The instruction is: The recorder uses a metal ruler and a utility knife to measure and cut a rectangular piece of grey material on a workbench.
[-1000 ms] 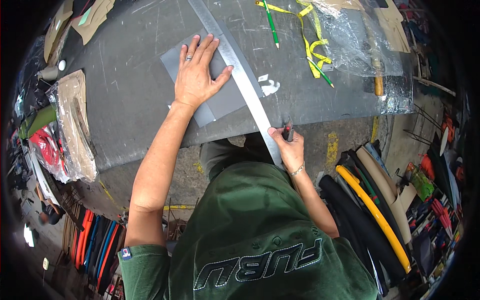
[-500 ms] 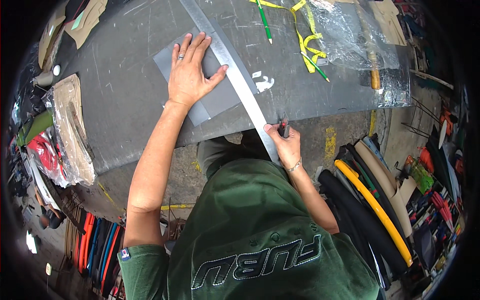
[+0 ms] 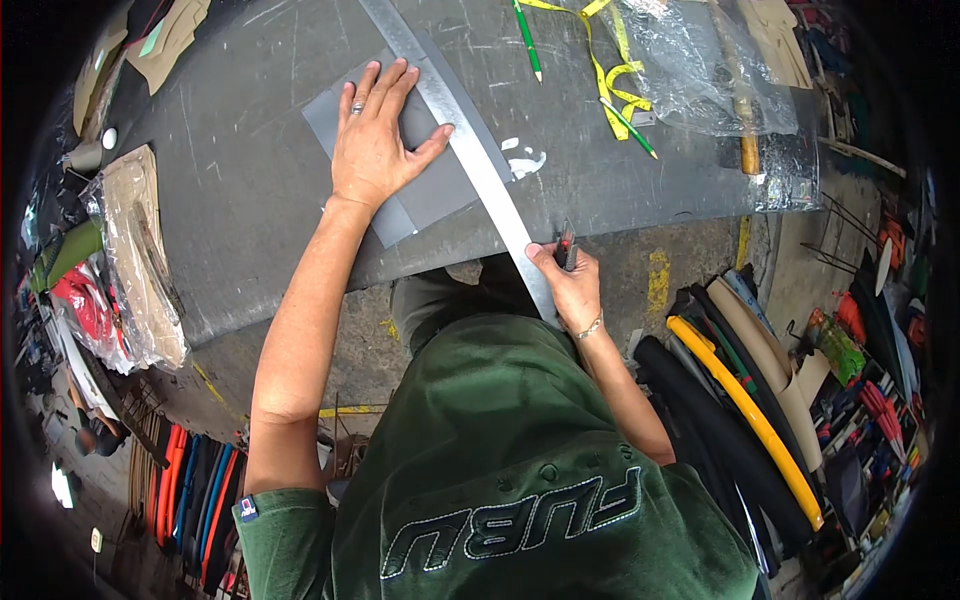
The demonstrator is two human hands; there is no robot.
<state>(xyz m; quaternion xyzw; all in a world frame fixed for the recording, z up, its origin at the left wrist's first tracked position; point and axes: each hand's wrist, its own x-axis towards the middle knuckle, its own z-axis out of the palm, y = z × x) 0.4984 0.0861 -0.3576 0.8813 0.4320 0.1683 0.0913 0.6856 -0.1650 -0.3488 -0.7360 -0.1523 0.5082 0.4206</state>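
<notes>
My left hand (image 3: 372, 150) lies flat on a dark grey sheet (image 3: 450, 190), its fingers spread. The thumb tip of that hand reaches the edge of a long metal ruler (image 3: 485, 180). This ruler slants across the sheet, and its near end sticks out past the table edge towards me. Beside that near end is my right hand (image 3: 573, 290), closed, with its thumb on the ruler. A utility knife (image 3: 567, 246) is held in the same hand and points away from me; how far its blade is out is too small to tell.
On the dark worktable (image 3: 255, 170) lie two green pencils (image 3: 529, 40), a yellow tape measure (image 3: 603, 80) and clear plastic film (image 3: 690, 75) near a wooden handle (image 3: 750, 155). Brown paper in plastic (image 3: 140, 250) rests at the left edge. Material rolls (image 3: 745, 420) stand at right.
</notes>
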